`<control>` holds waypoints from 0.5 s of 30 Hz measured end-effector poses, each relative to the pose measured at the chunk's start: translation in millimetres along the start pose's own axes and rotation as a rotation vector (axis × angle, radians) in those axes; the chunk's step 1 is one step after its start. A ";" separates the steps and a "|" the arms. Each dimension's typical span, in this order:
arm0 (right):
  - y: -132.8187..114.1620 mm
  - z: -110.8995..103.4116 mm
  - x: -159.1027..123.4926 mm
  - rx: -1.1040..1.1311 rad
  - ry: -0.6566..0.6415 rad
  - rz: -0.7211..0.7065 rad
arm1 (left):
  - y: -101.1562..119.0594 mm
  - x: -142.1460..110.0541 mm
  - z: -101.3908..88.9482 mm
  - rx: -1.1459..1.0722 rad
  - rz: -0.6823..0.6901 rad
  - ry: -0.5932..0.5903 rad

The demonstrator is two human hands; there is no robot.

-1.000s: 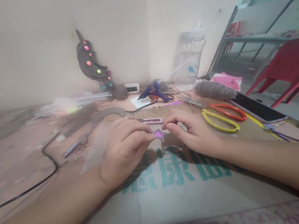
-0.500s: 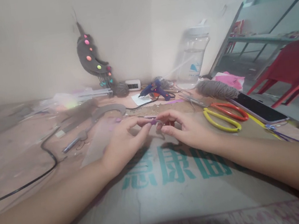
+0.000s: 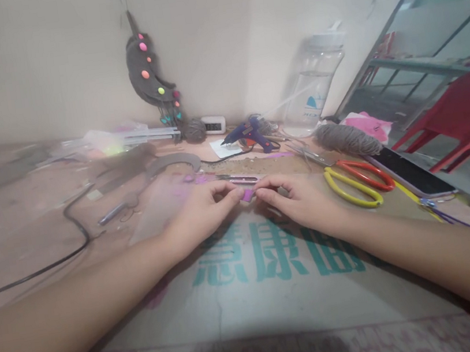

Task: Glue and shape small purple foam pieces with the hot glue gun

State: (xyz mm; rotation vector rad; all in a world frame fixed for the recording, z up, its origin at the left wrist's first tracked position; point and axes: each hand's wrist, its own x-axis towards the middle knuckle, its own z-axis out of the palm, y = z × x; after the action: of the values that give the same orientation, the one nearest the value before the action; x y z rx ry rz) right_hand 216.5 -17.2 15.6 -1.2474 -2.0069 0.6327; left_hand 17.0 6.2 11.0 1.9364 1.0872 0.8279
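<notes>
A small purple piece (image 3: pixel 247 195), maybe felt or foam, is held between my two hands above the printed board (image 3: pixel 237 315). My left hand (image 3: pixel 205 212) pinches its left side between thumb and forefinger. Thumb and forefinger of my right hand (image 3: pixel 292 194) are pressed together at its right edge. Just beyond the fingertips lies a slim metal tool (image 3: pixel 238 179), its kind not clear. More purple bits (image 3: pixel 194 178) lie behind my left hand.
Scissors (image 3: pixel 356 182) with yellow and orange handles and a phone (image 3: pixel 413 171) lie to the right. Behind are a blue glue gun (image 3: pixel 250 133), a water bottle (image 3: pixel 310 87), grey yarn (image 3: pixel 347 138) and a clock (image 3: pixel 214 125). A black cord (image 3: pixel 81 235) crosses the left side.
The purple piece has turned and shows more of its flat face. My fingers have shifted on it, and the slim metal tool behind is less covered. The view has moved slightly.
</notes>
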 end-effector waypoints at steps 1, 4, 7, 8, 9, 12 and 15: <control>-0.3 -0.6 0.3 -0.013 -0.006 -0.008 | 0.5 0.0 0.0 -0.001 0.011 -0.003; -1.7 -2.3 1.1 -0.025 -0.029 -0.012 | 1.9 0.4 0.1 0.000 0.030 -0.021; -2.8 -3.2 1.5 -0.006 -0.036 0.015 | 1.8 0.7 0.4 0.006 0.031 -0.028; -2.9 -3.1 1.7 0.008 -0.036 0.031 | 1.6 0.6 0.6 0.011 0.028 -0.028; -2.8 -2.8 1.9 0.027 -0.034 0.051 | 1.3 0.5 0.7 0.017 0.025 -0.029; -2.0 -0.9 2.9 0.092 -0.038 0.103 | 0.3 0.2 1.1 0.038 0.028 -0.040; -0.8 1.1 3.7 0.177 -0.063 0.146 | -1.9 0.6 1.5 0.043 0.072 -0.063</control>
State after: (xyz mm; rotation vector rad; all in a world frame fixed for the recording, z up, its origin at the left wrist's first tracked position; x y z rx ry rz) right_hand 214.1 -14.2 16.5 -1.2886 -1.8760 0.9104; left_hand 17.7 7.0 8.7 2.0346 1.0105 0.7821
